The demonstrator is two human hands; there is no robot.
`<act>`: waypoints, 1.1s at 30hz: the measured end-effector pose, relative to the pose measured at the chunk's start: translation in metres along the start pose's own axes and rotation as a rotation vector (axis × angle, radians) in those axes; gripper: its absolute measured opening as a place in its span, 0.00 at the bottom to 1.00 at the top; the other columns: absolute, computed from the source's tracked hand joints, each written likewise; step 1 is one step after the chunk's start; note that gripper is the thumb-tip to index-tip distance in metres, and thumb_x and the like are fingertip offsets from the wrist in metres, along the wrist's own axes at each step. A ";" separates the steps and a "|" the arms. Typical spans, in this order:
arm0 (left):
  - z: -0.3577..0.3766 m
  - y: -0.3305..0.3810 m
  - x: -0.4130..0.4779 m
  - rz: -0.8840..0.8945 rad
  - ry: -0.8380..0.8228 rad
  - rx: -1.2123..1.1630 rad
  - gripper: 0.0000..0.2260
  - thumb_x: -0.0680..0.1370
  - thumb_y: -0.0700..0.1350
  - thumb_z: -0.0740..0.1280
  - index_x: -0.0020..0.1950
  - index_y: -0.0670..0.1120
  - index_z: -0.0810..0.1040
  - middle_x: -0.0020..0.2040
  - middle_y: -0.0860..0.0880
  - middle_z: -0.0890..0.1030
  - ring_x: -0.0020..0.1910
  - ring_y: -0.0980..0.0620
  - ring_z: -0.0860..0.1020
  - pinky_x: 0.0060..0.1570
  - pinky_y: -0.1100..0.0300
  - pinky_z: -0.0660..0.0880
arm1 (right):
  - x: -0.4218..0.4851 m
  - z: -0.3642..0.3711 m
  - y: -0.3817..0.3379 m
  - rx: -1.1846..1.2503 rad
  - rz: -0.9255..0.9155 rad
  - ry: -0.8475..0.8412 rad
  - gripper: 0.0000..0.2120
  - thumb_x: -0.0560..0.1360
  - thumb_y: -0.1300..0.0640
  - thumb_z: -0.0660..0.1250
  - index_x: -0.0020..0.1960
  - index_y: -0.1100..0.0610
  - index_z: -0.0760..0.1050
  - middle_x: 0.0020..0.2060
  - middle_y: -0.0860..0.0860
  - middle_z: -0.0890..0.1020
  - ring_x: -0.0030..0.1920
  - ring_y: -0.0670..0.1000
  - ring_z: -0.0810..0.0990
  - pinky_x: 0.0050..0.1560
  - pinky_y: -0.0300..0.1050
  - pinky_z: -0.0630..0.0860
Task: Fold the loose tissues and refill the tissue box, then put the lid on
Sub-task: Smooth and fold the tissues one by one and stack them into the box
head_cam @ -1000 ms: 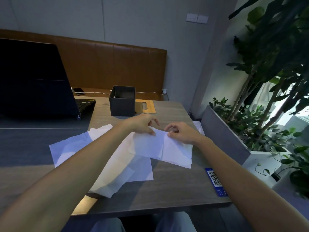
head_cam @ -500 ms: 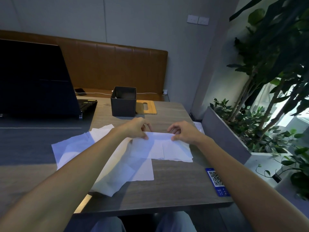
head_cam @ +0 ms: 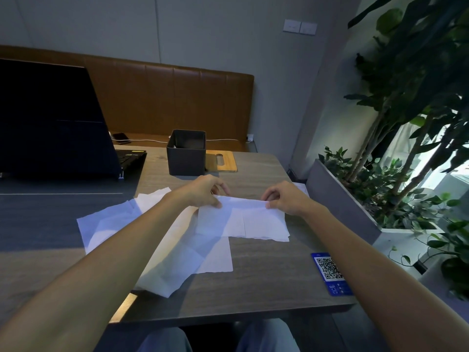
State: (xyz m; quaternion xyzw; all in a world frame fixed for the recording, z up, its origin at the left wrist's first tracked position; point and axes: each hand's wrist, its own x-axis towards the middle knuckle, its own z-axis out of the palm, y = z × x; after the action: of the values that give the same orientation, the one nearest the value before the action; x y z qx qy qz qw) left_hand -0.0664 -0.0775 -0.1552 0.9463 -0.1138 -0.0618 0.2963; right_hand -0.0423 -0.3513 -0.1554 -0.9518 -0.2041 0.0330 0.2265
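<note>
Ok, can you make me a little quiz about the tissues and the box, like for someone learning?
1. True or false: the lid is on the box.
2. What do the left hand and right hand pinch? A a tissue; B a spoon; C a cup.
3. Fill in: seen from the camera, the lid lies to the ___ of the box.
Key: 1 false; 2 A; 3 right.

QR code on blue card point(head_cam: 331, 274); lettering seemingly unreadable
</note>
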 end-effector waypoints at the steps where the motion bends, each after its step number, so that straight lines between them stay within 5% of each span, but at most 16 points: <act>1: 0.000 0.000 0.000 -0.002 0.009 -0.001 0.15 0.73 0.40 0.77 0.55 0.55 0.80 0.53 0.51 0.80 0.51 0.52 0.78 0.55 0.54 0.80 | 0.000 -0.001 0.001 0.000 -0.003 0.006 0.07 0.75 0.60 0.74 0.53 0.54 0.84 0.48 0.48 0.85 0.48 0.46 0.83 0.54 0.46 0.82; 5: -0.002 -0.003 -0.002 -0.015 0.027 -0.013 0.14 0.74 0.40 0.77 0.54 0.54 0.80 0.52 0.51 0.79 0.51 0.52 0.78 0.51 0.58 0.79 | -0.003 -0.005 0.006 -0.079 0.021 -0.041 0.11 0.79 0.58 0.69 0.60 0.59 0.83 0.55 0.52 0.84 0.53 0.51 0.81 0.57 0.47 0.80; 12: -0.007 -0.004 -0.007 -0.080 0.039 -0.035 0.11 0.75 0.41 0.75 0.54 0.53 0.79 0.53 0.49 0.80 0.49 0.50 0.79 0.35 0.64 0.78 | -0.009 -0.011 0.010 -0.010 0.081 0.055 0.09 0.75 0.60 0.75 0.54 0.58 0.84 0.47 0.51 0.83 0.48 0.50 0.81 0.47 0.40 0.75; 17: -0.009 -0.004 -0.010 -0.095 0.055 -0.058 0.10 0.76 0.40 0.74 0.55 0.51 0.81 0.53 0.48 0.81 0.46 0.50 0.80 0.32 0.66 0.76 | -0.011 -0.016 0.012 -0.001 0.119 0.057 0.08 0.72 0.59 0.77 0.50 0.55 0.84 0.45 0.51 0.84 0.48 0.49 0.82 0.52 0.46 0.80; 25: -0.001 0.000 -0.013 -0.086 0.100 0.054 0.15 0.76 0.39 0.74 0.60 0.52 0.78 0.58 0.48 0.79 0.52 0.51 0.78 0.44 0.61 0.78 | -0.005 -0.010 0.026 -0.035 0.159 0.080 0.09 0.78 0.59 0.70 0.57 0.57 0.82 0.51 0.53 0.83 0.54 0.53 0.81 0.54 0.44 0.75; 28: 0.014 0.009 -0.016 0.079 0.223 0.388 0.17 0.79 0.48 0.71 0.67 0.53 0.76 0.65 0.50 0.75 0.64 0.47 0.70 0.61 0.52 0.70 | -0.004 -0.006 0.027 -0.010 0.176 0.103 0.07 0.79 0.59 0.67 0.53 0.56 0.83 0.50 0.52 0.84 0.53 0.52 0.81 0.60 0.49 0.76; 33: 0.054 0.032 -0.019 0.237 0.168 0.378 0.19 0.80 0.57 0.65 0.70 0.53 0.74 0.69 0.50 0.73 0.69 0.47 0.68 0.68 0.50 0.64 | -0.004 -0.002 0.022 0.001 0.200 0.155 0.07 0.77 0.61 0.68 0.47 0.57 0.85 0.45 0.52 0.86 0.49 0.51 0.82 0.53 0.44 0.75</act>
State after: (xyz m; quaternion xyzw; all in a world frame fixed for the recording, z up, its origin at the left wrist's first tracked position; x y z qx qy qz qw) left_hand -0.1009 -0.1277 -0.1794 0.9667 -0.2088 0.0748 0.1273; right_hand -0.0375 -0.3715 -0.1639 -0.9669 -0.0901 -0.0183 0.2379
